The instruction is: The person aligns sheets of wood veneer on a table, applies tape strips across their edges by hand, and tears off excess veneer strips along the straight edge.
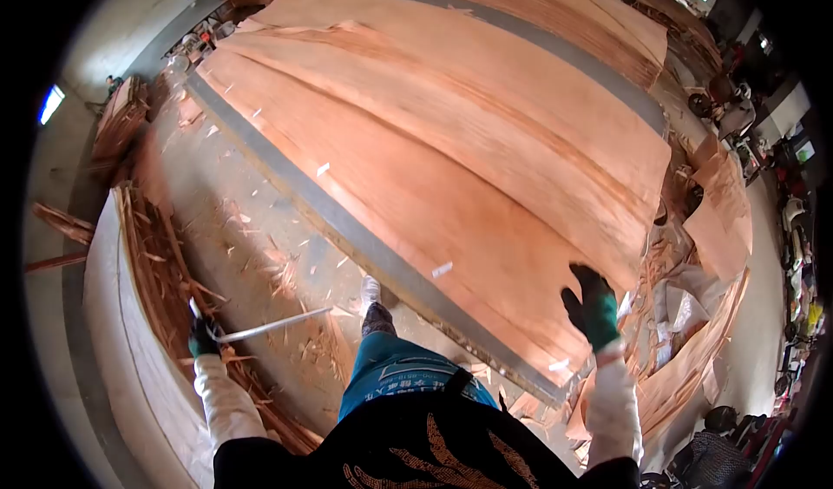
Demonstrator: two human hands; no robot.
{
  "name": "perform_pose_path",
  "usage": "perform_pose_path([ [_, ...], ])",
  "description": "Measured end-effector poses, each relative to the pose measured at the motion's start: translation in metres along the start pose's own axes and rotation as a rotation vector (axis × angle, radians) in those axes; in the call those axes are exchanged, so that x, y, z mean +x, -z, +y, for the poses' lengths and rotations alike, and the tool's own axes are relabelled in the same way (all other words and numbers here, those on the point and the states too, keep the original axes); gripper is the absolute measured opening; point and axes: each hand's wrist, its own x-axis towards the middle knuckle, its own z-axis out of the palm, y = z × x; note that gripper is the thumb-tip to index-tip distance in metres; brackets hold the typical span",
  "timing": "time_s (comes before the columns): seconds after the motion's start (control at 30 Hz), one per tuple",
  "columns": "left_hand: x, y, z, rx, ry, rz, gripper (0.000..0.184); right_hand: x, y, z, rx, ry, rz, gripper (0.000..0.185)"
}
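Our left hand grips a pale rod; our right hand, fingers spread, is over the veneer sheet on the table, contact unclear. Dragging its rippled edge could split it, we judge.

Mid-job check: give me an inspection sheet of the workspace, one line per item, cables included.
Surface: grey table, mostly covered, its near edge bare.
Job's things: thin wood sheets, creased lengthwise; white strips along the near side; pale rod off the table.
Clutter: wood scraps on the floor; torn sheets past the right end.
Hands: gloved left hand grips the rod; gloved right hand open at the sheets, contact unclear.
Cables: nothing seen.
Surroundings: another sheet pile beyond.
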Motion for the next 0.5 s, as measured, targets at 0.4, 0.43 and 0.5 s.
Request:
perform_pose_path([
  [0.4,0.35,-0.134,-0.009,-0.594,0.234,-0.363,0.026,0.461,-0.185,-0.156,-0.008,-0.208,-0.39,0.078],
  [0.43,0.374,-0.135,0.056,-0.76,0.524,-0.425,0.027,0.485,-0.2,-0.157,-0.033,-0.206,-0.337,0.077],
  [0.5,0.417,-0.153,0.099,-0.627,0.448,-0.415,0.031,0.515,-0.221,-0.16,-0.076,-0.207,-0.227,0.074],
])
